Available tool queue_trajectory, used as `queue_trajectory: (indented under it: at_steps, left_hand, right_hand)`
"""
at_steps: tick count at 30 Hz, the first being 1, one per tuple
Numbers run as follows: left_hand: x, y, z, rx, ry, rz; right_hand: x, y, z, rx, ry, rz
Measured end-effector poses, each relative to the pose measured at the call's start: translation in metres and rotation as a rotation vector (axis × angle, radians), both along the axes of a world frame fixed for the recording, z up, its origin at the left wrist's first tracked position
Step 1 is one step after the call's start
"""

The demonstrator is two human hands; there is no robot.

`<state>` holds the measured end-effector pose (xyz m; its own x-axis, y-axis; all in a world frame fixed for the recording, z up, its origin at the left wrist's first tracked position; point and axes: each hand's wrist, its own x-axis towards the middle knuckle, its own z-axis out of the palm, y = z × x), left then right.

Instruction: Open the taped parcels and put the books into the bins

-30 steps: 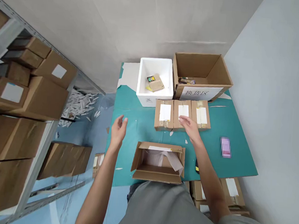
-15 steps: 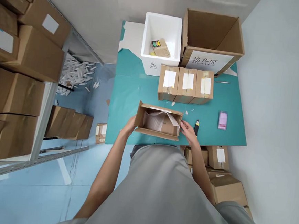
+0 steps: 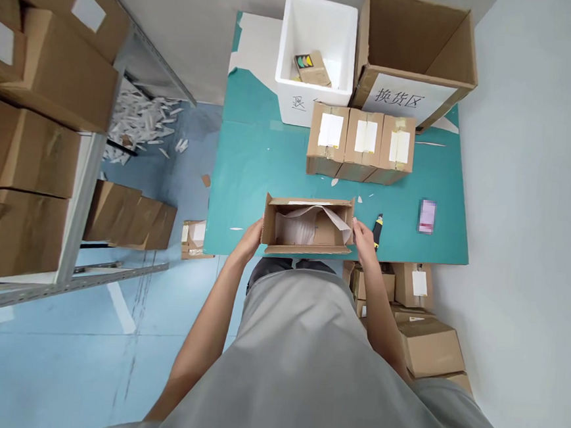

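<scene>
An open cardboard box (image 3: 307,249) is held between my two hands at the front edge of the table, its top facing me. Inside it lies a sheet of white, translucent wrapping (image 3: 298,231), with brown cardboard showing beside it. My left hand (image 3: 250,240) is closed on the box's left end; some of its fingers are hidden behind the cardboard. At the opposite end, my right hand (image 3: 362,238) grips the side near the corner of the wrapping. A black and yellow utility knife (image 3: 377,232) lies just right of that hand.
Three taped boxes (image 3: 361,144) stand in a row behind, before a white foam bin (image 3: 289,89) and a large open carton (image 3: 419,76). A phone (image 3: 427,216) lies on the green table (image 3: 260,156). Shelves of cartons (image 3: 47,156) stand left; more boxes (image 3: 428,347) sit at right.
The open box has turned slightly and now sits nearly level across the view. Both hands have stayed at its ends. The table and background have shifted upward as the view moved.
</scene>
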<state>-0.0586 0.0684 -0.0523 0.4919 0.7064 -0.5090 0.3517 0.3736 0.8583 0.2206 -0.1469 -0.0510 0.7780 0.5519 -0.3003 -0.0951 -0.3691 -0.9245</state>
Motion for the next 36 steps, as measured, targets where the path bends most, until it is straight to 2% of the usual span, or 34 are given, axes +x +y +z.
queue_trajectory:
  at_steps: [2,4,7,9,11,14,17,20,23,26,29,30,32,34,36]
  left_hand:
    - [-0.006,-0.005,0.001,-0.055,-0.013,0.003]
    - [-0.009,-0.007,0.005,-0.031,-0.037,0.005]
    - [-0.009,-0.008,0.011,0.13,-0.046,-0.012]
    - [-0.006,-0.007,0.015,0.24,-0.043,-0.033]
    - [-0.004,-0.008,0.02,0.338,-0.046,-0.05]
    - [-0.004,-0.012,0.034,0.564,-0.048,-0.038]
    - [-0.001,-0.016,0.051,0.778,-0.092,-0.067]
    - [0.01,-0.018,0.058,0.806,-0.127,-0.24]
    - [0.023,-0.019,0.054,0.787,-0.101,-0.442]
    - [0.028,-0.019,0.048,0.805,-0.078,-0.558]
    - [0.022,-0.019,0.052,0.813,-0.063,-0.575]
    - [0.019,-0.018,0.056,0.81,-0.075,-0.564]
    - [0.01,-0.014,0.068,0.785,-0.153,-0.551]
    - [0.0,-0.002,0.081,0.733,-0.256,-0.517]
    - [-0.015,0.022,0.094,0.698,-0.284,-0.373]
  right_hand:
    - [-0.011,0.0,0.007,0.017,-0.238,-0.108]
    - [-0.022,0.001,0.021,0.02,-0.443,-0.118]
    - [-0.034,0.01,0.041,-0.161,-0.676,0.134]
    - [-0.038,0.021,0.051,-0.395,-0.796,0.329]
    - [-0.041,0.033,0.058,-0.617,-0.876,0.462]
    - [-0.049,0.047,0.066,-0.837,-0.917,0.567]
    - [-0.063,0.057,0.071,-0.954,-0.901,0.573]
    - [-0.077,0.069,0.07,-1.025,-0.8,0.536]
    - [-0.081,0.082,0.067,-1.053,-0.609,0.555]
    - [-0.082,0.089,0.068,-0.95,-0.532,0.638]
    - [-0.092,0.087,0.083,-0.739,-0.518,0.706]
    - [-0.099,0.085,0.092,-0.602,-0.491,0.705]
    - [-0.114,0.08,0.116,-0.228,-0.398,0.667]
    - [-0.129,0.077,0.142,0.105,-0.293,0.595]
    - [-0.139,0.076,0.164,0.277,-0.23,0.519]
